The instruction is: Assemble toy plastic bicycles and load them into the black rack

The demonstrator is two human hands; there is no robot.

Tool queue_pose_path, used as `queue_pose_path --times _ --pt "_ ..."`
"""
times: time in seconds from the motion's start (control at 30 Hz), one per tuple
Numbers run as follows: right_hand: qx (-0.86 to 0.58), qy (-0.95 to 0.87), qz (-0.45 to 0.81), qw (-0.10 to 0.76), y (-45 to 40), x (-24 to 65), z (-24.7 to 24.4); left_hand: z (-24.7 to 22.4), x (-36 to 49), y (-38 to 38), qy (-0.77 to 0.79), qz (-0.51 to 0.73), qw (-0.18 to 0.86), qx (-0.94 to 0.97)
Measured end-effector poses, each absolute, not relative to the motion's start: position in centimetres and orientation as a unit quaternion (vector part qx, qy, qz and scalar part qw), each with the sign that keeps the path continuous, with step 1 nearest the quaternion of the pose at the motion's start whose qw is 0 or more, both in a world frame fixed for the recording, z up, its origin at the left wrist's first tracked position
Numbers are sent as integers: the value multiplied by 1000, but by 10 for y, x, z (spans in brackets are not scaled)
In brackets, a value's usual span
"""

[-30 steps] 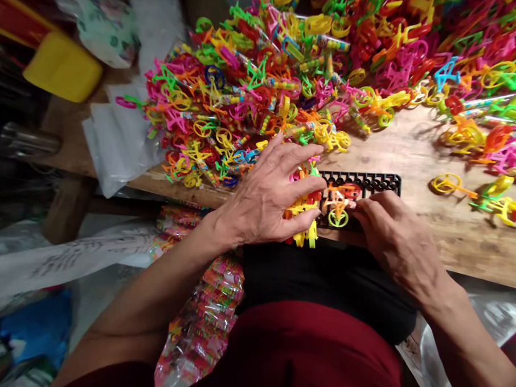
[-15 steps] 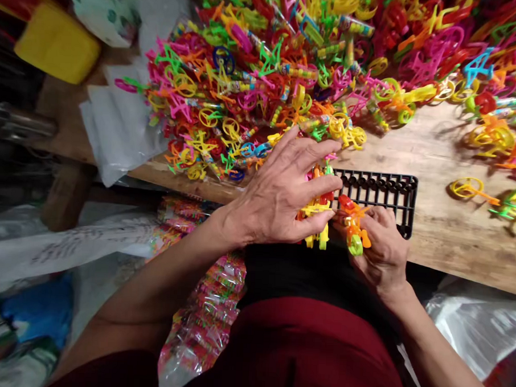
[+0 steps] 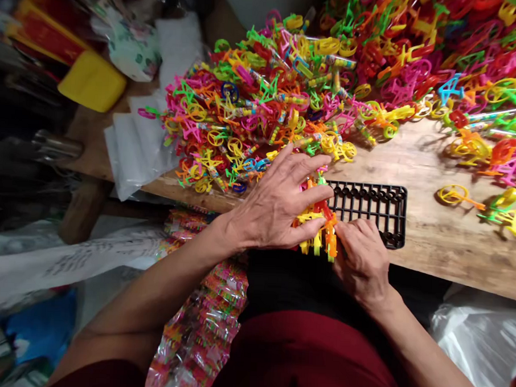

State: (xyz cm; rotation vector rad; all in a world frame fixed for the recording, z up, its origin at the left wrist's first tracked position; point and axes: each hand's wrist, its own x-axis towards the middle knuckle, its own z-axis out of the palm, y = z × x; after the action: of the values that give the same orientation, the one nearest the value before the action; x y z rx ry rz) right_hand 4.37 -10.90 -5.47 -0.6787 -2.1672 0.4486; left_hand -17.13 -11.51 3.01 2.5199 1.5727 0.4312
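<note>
One wooden table (image 3: 443, 253) lies below; the left hand (image 3: 278, 208) spreads wide, the right hand (image 3: 362, 258) pinches narrow; at the black rack (image 3: 403, 217), it holds an orange toy (image 3: 331, 243), likely light, stiff, slick plastic, thin parts breakable, best gripped by its frame

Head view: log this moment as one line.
left hand: spread over multicoloured plastic toys | right hand: touching orange plastic toy | black plastic grid rack: on brown wooden table
</note>
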Motion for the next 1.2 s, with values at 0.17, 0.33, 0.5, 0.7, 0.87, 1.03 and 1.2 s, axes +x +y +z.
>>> queue_pose_path --times 0.17,0.33,0.5,0.7,0.87,1.03,1.2 --pt "-261 -847 206 415 -110 44 -58 31 -170 -117 529 145 65 833" --pt "-274 -836 206 428 -113 41 -56 30 -169 -118 537 160 74 825" --pt "-278 -827 226 433 -114 39 -53 31 -168 -116 552 160 94 813" --pt "-298 -823 187 445 -119 42 -65 34 -169 -113 550 148 96 816" --pt "-315 -837 146 422 -121 44 -68 33 -168 -113 554 141 99 814" --pt "-329 -853 130 385 -120 38 -55 34 -165 -112 564 141 118 805" --pt "-317 -856 149 380 -120 36 -58 37 -167 -111 559 105 121 814"
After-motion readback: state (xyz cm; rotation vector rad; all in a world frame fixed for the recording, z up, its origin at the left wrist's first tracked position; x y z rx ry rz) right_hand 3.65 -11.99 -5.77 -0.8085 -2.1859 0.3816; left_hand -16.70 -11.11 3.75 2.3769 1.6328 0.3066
